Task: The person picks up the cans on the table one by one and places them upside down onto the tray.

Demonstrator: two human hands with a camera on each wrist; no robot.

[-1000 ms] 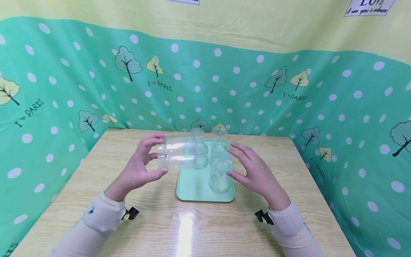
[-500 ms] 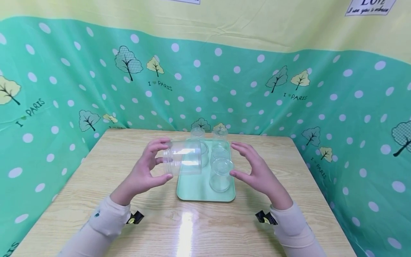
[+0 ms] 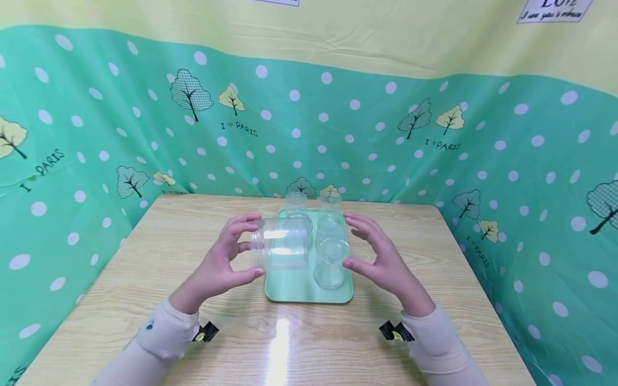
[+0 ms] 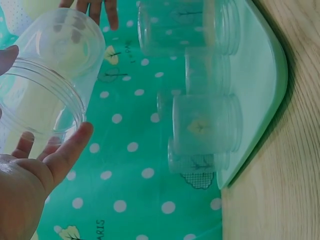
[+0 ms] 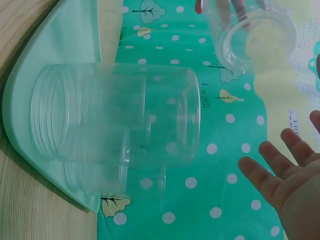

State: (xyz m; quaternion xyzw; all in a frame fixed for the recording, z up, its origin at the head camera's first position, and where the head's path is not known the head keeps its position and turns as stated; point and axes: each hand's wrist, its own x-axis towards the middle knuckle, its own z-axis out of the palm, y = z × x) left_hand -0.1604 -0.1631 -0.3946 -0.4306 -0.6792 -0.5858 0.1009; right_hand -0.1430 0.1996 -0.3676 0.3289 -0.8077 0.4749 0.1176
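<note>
My left hand [image 3: 222, 266] grips a clear plastic jar [image 3: 286, 244] around its threaded mouth. The jar lies sideways in the air over the tray, its base toward the right. In the left wrist view the thumb and fingers are spread around the threaded rim. My right hand [image 3: 383, 261] has its fingers apart and relaxed beside the front right jar [image 3: 330, 274]; in the right wrist view a gap separates the fingers [image 5: 260, 172] from that jar. It stands mouth down, threads against the green tray [image 3: 285, 291], with more clear jars behind it.
More upturned jars stand at the back of the tray in two columns, the left partly hidden behind the held jar. The wooden table [image 3: 232, 354] extends around the tray. A green and yellow patterned cloth [image 3: 270, 80] hangs at the back and sides.
My left hand has moved right and slightly down or nearer with the jar, bringing it closer to my right hand. My right hand and the jars on the tray have hardly moved.
</note>
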